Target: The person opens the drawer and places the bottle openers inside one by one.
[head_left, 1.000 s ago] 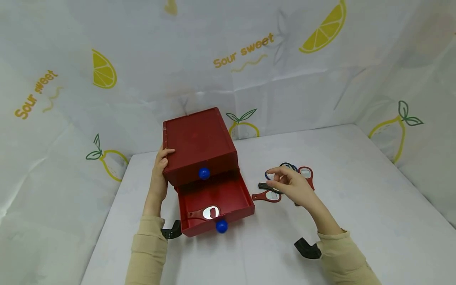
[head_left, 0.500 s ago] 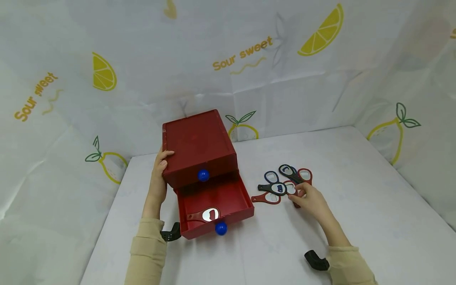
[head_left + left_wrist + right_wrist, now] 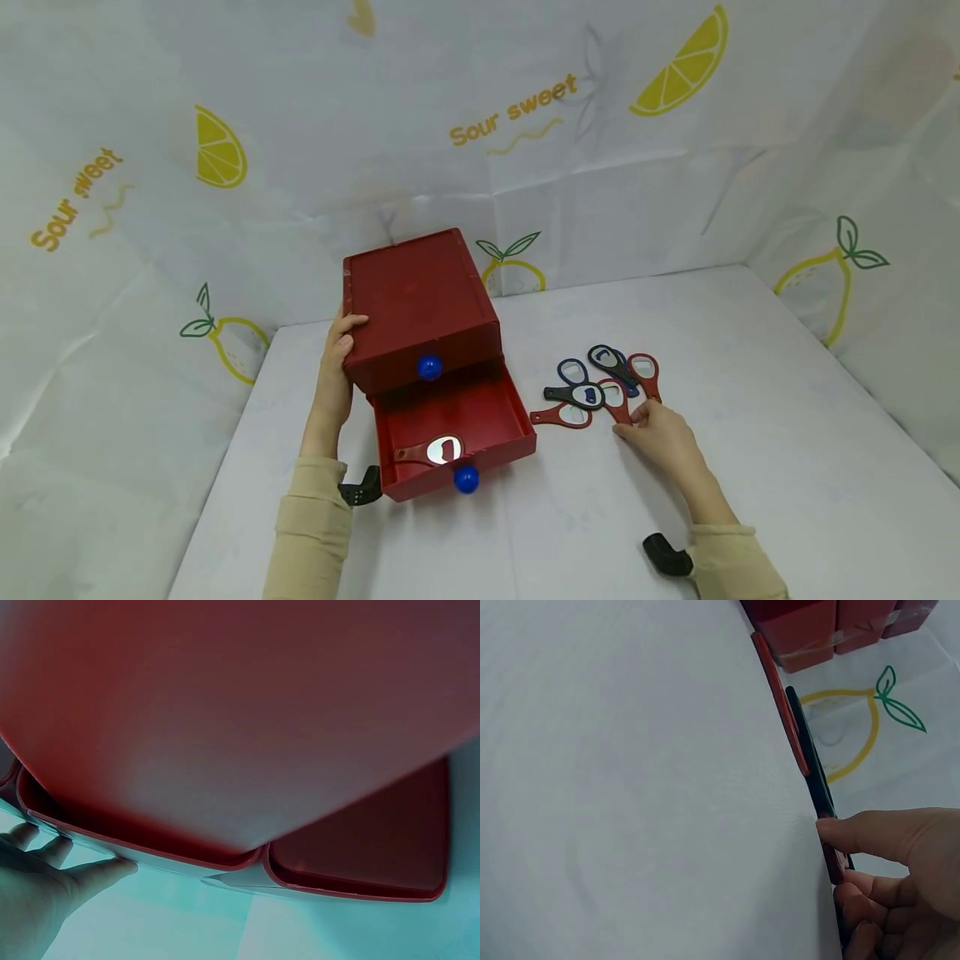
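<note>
My left hand (image 3: 334, 367) rests against the left side of a red two-drawer box (image 3: 420, 292), a finger over its top edge. In the left wrist view its fingers touch the red wall (image 3: 172, 859). The lower drawer (image 3: 480, 400) is pulled out, and a red bottle opener (image 3: 444, 450) lies inside. To the right, my right hand (image 3: 663, 437) pinches the handle end of another red bottle opener (image 3: 617, 400), which lies among the others. In the right wrist view, thumb and index finger are on both sides of that red handle (image 3: 832, 859).
Around the pinched one lie black bottle openers (image 3: 588, 396), blue ones (image 3: 572, 371) and other red ones (image 3: 643, 367), partly overlapping. Blue knobs (image 3: 467, 479) stick out from the drawers. A white lemon-print cloth (image 3: 600, 208) stands behind the white table (image 3: 750, 375).
My right hand has moved right and down, from above the bottle openers to the red one's handle end, and its thumb and finger have closed there. My left hand and the box stay put.
</note>
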Tool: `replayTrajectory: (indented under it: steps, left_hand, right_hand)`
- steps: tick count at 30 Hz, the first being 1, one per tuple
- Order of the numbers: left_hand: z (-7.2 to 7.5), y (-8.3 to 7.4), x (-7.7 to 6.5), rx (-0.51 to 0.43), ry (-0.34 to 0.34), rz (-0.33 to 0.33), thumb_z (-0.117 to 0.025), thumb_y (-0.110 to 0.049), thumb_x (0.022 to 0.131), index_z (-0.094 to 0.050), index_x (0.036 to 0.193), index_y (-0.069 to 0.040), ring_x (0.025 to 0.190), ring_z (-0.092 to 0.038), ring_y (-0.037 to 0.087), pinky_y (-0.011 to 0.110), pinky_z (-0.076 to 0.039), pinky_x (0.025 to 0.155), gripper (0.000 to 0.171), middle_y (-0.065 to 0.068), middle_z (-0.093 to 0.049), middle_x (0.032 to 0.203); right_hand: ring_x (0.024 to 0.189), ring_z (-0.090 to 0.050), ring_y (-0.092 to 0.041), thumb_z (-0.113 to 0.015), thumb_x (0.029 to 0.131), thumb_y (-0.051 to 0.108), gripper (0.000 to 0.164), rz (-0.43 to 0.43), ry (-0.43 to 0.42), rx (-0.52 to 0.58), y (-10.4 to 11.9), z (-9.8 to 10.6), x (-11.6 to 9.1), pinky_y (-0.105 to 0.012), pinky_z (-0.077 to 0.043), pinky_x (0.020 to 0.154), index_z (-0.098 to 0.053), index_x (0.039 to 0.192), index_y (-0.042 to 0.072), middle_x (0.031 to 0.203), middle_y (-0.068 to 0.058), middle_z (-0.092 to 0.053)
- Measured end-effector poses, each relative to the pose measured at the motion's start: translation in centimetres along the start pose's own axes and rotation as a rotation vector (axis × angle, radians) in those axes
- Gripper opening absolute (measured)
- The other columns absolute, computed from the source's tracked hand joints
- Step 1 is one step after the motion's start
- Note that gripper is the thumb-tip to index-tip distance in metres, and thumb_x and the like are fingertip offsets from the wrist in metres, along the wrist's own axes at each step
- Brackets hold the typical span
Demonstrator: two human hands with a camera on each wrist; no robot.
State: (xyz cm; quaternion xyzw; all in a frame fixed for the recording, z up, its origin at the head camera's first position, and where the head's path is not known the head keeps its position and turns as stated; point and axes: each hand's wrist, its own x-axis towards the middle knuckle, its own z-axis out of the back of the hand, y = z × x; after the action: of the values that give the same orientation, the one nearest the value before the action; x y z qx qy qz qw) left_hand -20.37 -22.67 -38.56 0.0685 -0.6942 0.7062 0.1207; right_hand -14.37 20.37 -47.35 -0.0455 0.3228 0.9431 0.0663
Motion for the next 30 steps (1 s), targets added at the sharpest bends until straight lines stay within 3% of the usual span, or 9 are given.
replayTrajectory:
  steps: [13,22,30]
  left_hand:
    - [-0.1,-0.2,0.1,0.008,0.008,-0.001,-0.030,-0.035,0.093,-0.045,0.124,-0.026,0.134,-0.021,0.023,0.035,-0.033,0.095,0.036,-0.015,-0.007,0.155]
    - [-0.1,-0.1,0.1,0.012,0.005,0.005,-0.031,-0.037,0.093,-0.044,0.126,-0.024,0.133,-0.024,0.023,0.034,-0.035,0.093,0.038,-0.017,-0.007,0.155]
    - [-0.1,-0.1,0.0,-0.003,-0.001,0.001,-0.032,-0.037,0.093,-0.046,0.123,-0.028,0.134,-0.023,0.023,0.035,-0.033,0.094,0.035,-0.016,-0.007,0.155]
  right_hand:
    - [0.068,-0.053,-0.019,-0.066,0.076,0.027,0.025,-0.008,-0.064,-0.023,-0.7,0.6,-0.1,-0.029,-0.037,0.057,-0.064,0.084,0.003,0.069,-0.005,-0.063]
    - [0.067,-0.053,-0.012,-0.065,0.079,0.028,0.026,0.005,-0.106,0.015,-0.7,1.6,-0.9,-0.026,-0.037,0.061,-0.064,0.088,0.004,0.073,-0.003,-0.068]
    - [0.063,-0.047,-0.007,-0.065,0.081,0.029,0.027,0.063,-0.182,0.046,0.5,3.1,-1.6,-0.023,-0.037,0.057,-0.065,0.090,0.004,0.072,-0.002,-0.060]
